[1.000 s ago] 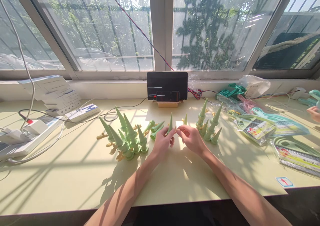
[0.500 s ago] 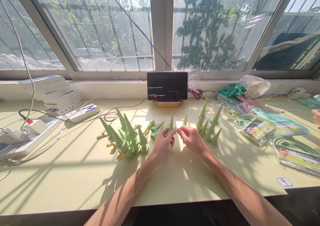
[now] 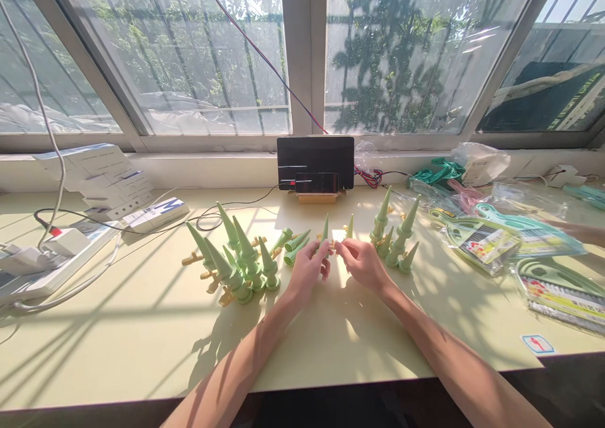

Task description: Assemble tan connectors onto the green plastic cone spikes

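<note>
My left hand [image 3: 308, 270] is closed round the base of a green cone spike [image 3: 324, 231] that points upward. Close beside it, my right hand [image 3: 363, 263] pinches a small yellow fitting [image 3: 334, 245] at the side of that spike. A cluster of green cone spikes with yellow fittings [image 3: 236, 261] lies to the left of my hands. Another group of upright green spikes [image 3: 396, 239] stands just to the right. A few more spikes [image 3: 293, 240] lie flat behind my left hand.
A black screen with a phone on a stand [image 3: 316, 166] sits at the back under the window. White boxes [image 3: 106, 176], a power strip [image 3: 42, 261] and cables lie at the left. Packaged goods in plastic [image 3: 520, 245] cover the right; another person's hand [image 3: 583, 231] reaches in there.
My hands have stayed almost in place on the spike, the right fingers shifting slightly at the fitting. The other person's hand at the far right has moved lower and further out of view.
</note>
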`<control>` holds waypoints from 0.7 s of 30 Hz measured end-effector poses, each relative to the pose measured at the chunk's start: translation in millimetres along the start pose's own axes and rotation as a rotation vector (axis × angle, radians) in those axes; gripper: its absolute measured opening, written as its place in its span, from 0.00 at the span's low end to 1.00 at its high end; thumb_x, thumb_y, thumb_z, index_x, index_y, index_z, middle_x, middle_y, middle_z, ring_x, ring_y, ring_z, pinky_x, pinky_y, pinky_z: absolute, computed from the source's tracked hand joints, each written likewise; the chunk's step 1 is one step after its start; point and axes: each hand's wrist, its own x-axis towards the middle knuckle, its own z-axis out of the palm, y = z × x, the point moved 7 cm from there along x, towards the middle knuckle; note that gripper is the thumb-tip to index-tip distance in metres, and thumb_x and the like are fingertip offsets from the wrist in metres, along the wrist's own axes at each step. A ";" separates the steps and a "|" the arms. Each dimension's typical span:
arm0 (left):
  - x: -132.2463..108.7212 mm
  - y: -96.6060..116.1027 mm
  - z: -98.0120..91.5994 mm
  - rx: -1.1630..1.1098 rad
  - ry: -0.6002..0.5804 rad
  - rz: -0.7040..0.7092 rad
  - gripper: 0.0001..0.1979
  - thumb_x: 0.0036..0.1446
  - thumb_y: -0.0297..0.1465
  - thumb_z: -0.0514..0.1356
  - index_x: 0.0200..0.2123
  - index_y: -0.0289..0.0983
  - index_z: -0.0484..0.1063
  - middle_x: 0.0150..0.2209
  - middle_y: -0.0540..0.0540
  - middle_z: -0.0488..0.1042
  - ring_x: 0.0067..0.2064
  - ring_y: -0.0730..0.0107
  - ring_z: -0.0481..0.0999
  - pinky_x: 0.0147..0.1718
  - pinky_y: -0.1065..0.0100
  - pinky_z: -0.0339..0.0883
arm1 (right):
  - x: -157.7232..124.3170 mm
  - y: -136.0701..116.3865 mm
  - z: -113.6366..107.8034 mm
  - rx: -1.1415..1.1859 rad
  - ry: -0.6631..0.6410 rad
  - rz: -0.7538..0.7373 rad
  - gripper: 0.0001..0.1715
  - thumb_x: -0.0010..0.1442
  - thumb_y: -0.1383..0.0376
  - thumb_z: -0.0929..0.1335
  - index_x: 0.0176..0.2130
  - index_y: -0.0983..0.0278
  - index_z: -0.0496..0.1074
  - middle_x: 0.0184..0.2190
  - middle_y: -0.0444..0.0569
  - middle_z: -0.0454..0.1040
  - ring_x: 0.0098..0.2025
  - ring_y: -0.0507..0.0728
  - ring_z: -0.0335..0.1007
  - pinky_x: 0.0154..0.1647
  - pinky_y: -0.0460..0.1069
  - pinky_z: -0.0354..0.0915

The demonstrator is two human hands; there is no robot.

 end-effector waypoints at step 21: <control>2.3 -2.4 -0.4 0.039 -0.031 0.018 0.19 0.57 0.48 0.63 0.30 0.37 0.72 0.23 0.51 0.67 0.20 0.77 0.64 0.22 0.70 0.59 | 1.1 5.8 2.5 0.059 -0.013 0.014 0.32 0.66 0.44 0.61 0.22 0.62 0.65 0.13 0.39 0.55 0.18 0.50 0.52 0.21 0.47 0.50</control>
